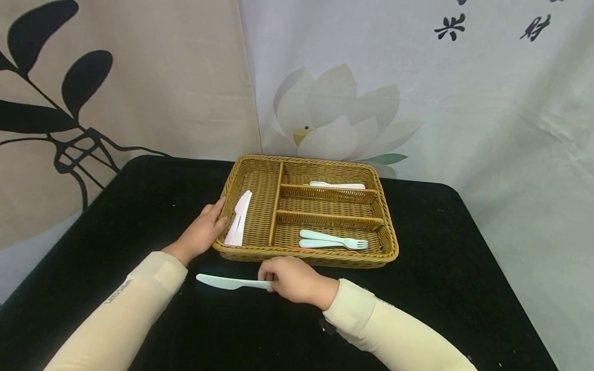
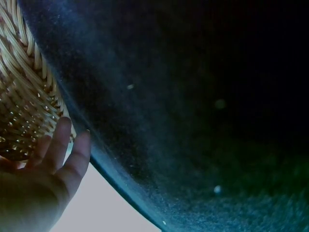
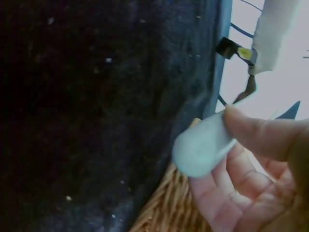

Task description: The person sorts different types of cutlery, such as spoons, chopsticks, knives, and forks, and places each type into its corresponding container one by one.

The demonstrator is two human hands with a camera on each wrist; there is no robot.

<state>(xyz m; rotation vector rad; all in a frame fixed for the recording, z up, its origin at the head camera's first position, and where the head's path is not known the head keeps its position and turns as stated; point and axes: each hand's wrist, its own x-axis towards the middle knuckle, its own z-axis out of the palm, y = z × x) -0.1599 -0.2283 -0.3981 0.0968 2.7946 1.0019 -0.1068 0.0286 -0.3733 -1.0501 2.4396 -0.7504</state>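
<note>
My right hand (image 1: 293, 279) pinches a pale mint table knife (image 1: 227, 283) by its handle, in front of the basket. The blade points left over the black tabletop. In the right wrist view, the handle's rounded end (image 3: 200, 150) sticks out between thumb and fingers. My left hand (image 1: 201, 232) touches the left side of a woven cutlery basket (image 1: 303, 252); in the left wrist view its fingers (image 2: 58, 145) lie fairly straight against the wicker wall. A pink knife (image 1: 235, 220) and a white knife (image 1: 243, 219) lie in the left compartment, near that hand.
The basket's front right compartment holds a mint fork (image 1: 343, 240), another mint piece (image 1: 320, 243) and a thin orange edge. White and pink cutlery (image 1: 337, 185) lies in the back right one. Behind the black table (image 1: 431, 232) hangs a printed cloth (image 1: 487, 113).
</note>
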